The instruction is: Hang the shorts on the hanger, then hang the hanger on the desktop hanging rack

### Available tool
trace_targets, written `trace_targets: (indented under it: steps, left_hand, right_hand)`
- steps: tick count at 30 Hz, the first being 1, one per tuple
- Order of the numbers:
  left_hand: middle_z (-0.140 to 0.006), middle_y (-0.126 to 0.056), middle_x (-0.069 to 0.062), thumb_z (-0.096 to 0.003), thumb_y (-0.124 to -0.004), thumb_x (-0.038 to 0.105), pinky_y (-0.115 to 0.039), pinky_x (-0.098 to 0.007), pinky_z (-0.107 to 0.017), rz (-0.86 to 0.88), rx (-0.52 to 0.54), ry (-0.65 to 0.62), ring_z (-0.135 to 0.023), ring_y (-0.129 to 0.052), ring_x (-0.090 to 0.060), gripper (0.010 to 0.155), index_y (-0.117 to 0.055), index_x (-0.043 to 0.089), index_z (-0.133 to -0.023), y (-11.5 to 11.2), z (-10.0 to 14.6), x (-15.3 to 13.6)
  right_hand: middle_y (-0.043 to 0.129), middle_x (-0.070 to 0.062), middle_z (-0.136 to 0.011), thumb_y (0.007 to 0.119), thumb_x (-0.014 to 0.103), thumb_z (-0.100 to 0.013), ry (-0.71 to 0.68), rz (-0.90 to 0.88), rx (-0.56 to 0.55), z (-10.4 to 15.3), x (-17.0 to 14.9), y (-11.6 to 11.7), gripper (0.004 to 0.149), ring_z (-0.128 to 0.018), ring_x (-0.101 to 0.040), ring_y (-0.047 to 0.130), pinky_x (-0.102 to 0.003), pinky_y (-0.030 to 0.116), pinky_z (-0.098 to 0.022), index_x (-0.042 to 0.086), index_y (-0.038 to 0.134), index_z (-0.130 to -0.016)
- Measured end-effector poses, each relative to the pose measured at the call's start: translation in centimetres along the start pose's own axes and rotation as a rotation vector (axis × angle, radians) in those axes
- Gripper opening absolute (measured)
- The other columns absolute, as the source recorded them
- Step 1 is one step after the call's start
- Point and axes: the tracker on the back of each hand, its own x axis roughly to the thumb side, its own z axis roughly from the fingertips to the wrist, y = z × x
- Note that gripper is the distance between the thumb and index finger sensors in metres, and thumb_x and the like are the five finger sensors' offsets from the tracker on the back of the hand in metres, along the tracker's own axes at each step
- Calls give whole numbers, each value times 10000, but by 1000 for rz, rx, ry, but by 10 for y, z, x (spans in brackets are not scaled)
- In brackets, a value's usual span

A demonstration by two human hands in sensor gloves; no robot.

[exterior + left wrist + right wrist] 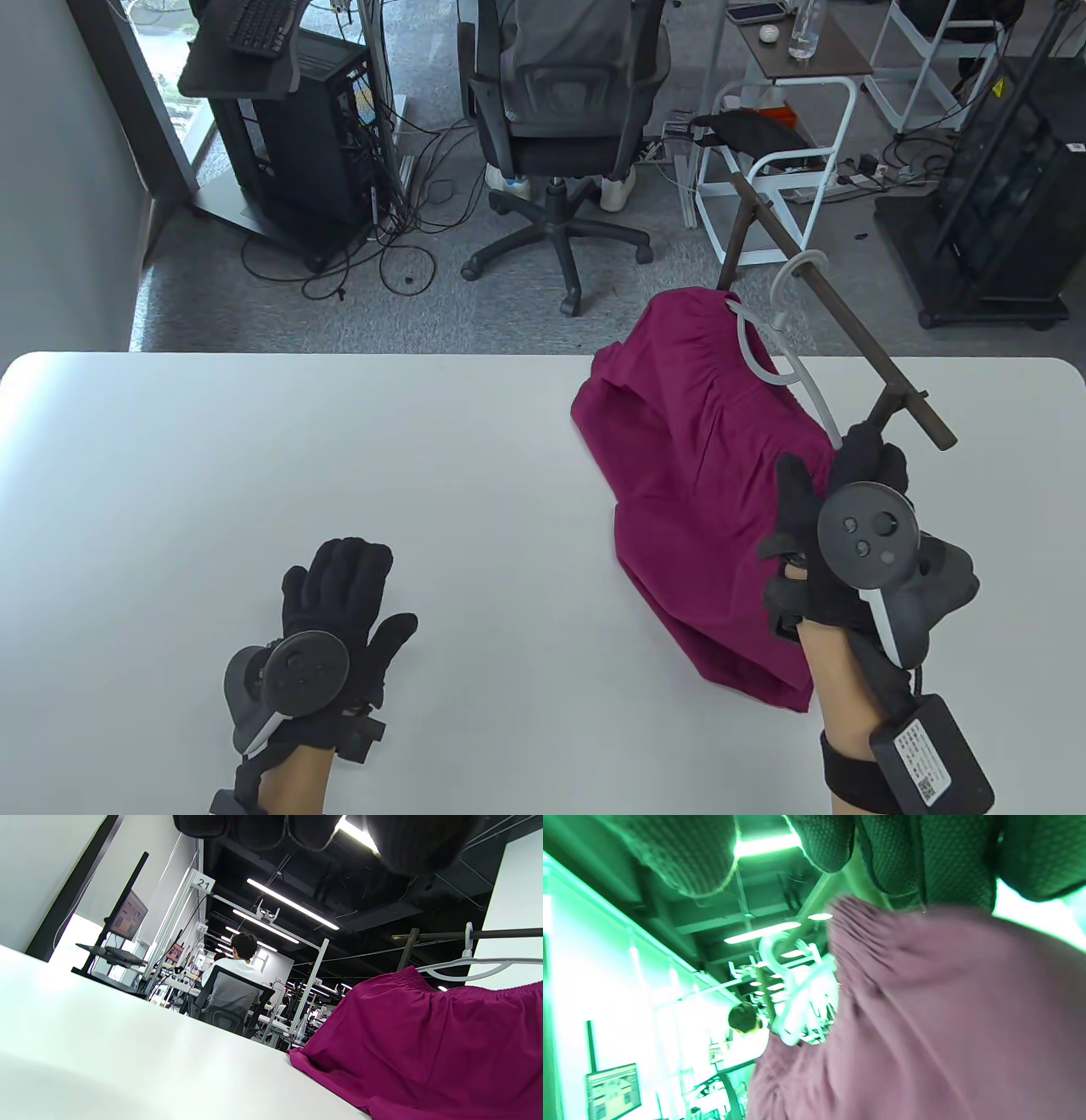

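Observation:
Magenta shorts (704, 475) hang on a white hanger (797, 365), and their lower part bunches on the white table (339, 458). The hanger's hook (793, 272) sits over the dark bar of the desktop rack (848, 314) at the table's right. My right hand (848, 475) is raised at the hanger's near end, fingers curled round it and the waistband. In the right wrist view the fingers (925, 857) press just above the shorts (946, 1018). My left hand (348, 586) lies flat on the table, holding nothing. The left wrist view shows the shorts (424, 1043), hanger (471, 965) and bar (488, 935).
The rack's near bar end (937, 433) juts out just beyond my right hand. Past the table's far edge stand an office chair (556, 110) and a white side table (780, 161). A person (237, 959) sits in the chair, back turned.

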Motion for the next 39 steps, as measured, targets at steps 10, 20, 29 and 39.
trace_targets:
  steps: [10, 20, 29, 39]
  left_hand:
    - [-1150, -448, -66, -392, -746, 588, -367, -681, -737, -107, 70, -51, -1106, -491, -375, 800, -484, 284, -1084, 17, 3, 21]
    - [-1155, -438, -62, -389, -748, 593, -359, -681, -739, -172, 79, -93, -1113, -471, -374, 806, -479, 290, -1086, 18, 4, 33]
    - [-1165, -397, -54, -386, -748, 600, -329, -682, -741, -228, -20, -114, -1127, -408, -369, 818, -461, 300, -1090, 4, 2, 36]
    - [-1177, -312, -44, -370, -741, 631, -271, -684, -741, -293, -175, -115, -1139, -307, -362, 854, -423, 319, -1099, -20, -2, 37]
  right_hand:
    - [575, -250, -1062, 779, 528, -465, -342, -222, 100, 38, 60, -4, 765, -886, -546, 665, -743, 607, -595, 104, 541, -1056]
    - [511, -168, -1121, 770, 548, -455, -562, -207, 153, 78, 80, 44, 763, -987, -500, 534, -756, 523, -665, 190, 505, -1074]
    - [482, -146, -1135, 766, 553, -444, -692, -124, 233, 119, 78, 103, 764, -1007, -482, 514, -759, 498, -682, 217, 495, -1075]
    - [466, -149, -1134, 757, 556, -441, -707, -17, 322, 141, 62, 145, 769, -1004, -480, 513, -759, 491, -682, 220, 481, -1075]
